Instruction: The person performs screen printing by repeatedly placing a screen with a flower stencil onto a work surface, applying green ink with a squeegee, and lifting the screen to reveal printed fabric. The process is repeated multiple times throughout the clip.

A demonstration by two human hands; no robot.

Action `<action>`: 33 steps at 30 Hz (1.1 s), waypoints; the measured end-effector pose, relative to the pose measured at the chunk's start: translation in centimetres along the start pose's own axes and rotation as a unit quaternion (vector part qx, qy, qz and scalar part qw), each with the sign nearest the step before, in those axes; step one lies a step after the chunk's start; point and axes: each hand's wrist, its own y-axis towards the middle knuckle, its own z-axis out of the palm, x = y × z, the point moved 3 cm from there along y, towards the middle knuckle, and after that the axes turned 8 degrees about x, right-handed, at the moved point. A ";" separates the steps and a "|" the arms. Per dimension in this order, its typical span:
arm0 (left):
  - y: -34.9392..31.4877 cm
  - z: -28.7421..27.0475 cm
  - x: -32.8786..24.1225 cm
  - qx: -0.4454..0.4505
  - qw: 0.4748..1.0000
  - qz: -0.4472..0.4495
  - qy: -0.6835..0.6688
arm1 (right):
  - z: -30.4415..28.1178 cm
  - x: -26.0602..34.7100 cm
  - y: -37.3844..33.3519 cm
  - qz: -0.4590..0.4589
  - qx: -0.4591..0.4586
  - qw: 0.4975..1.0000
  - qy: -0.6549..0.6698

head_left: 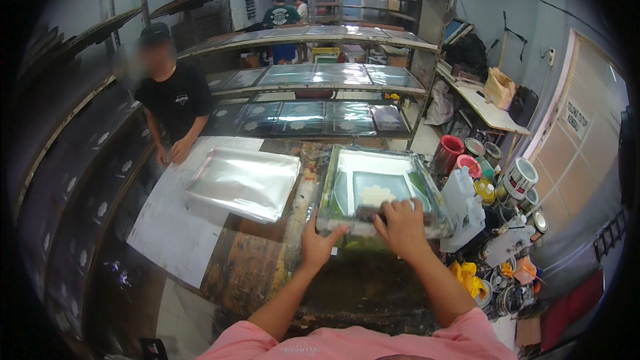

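A stack of clear plastic sheets [243, 182] lies on a white board [180, 227] on the stained worktable [267, 267]. A person in a black shirt [175, 100] stands at the table's far left corner, hands resting on the board. Long racks of dark printed panels [313, 117] run behind. To the right stand paint tins [517, 180], a red tub [448, 152], a white jug [460, 193] and yellow rags [469, 277]. A brown paper bag [500, 87] sits on a side shelf
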 end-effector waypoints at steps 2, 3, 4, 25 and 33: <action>1.8 0.2 -0.9 -0.005 0.999 0.025 -0.027 | -1.8 -0.8 2.5 -0.004 -0.080 0.997 -0.007; 2.3 0.2 -1.1 0.008 1.000 0.026 0.002 | -2.5 -1.2 3.7 -0.010 -0.108 0.994 -0.011; 2.7 0.0 -1.2 0.014 0.998 0.060 0.030 | -3.0 -1.7 4.7 -0.008 -0.112 0.994 -0.005; 1.4 3.3 1.7 0.127 0.962 -0.024 0.242 | -7.7 -5.6 13.7 0.017 -0.120 0.991 0.056; 6.9 -1.1 -0.5 0.051 0.986 -0.037 0.152 | -7.8 -5.7 13.9 0.016 -0.113 0.993 0.043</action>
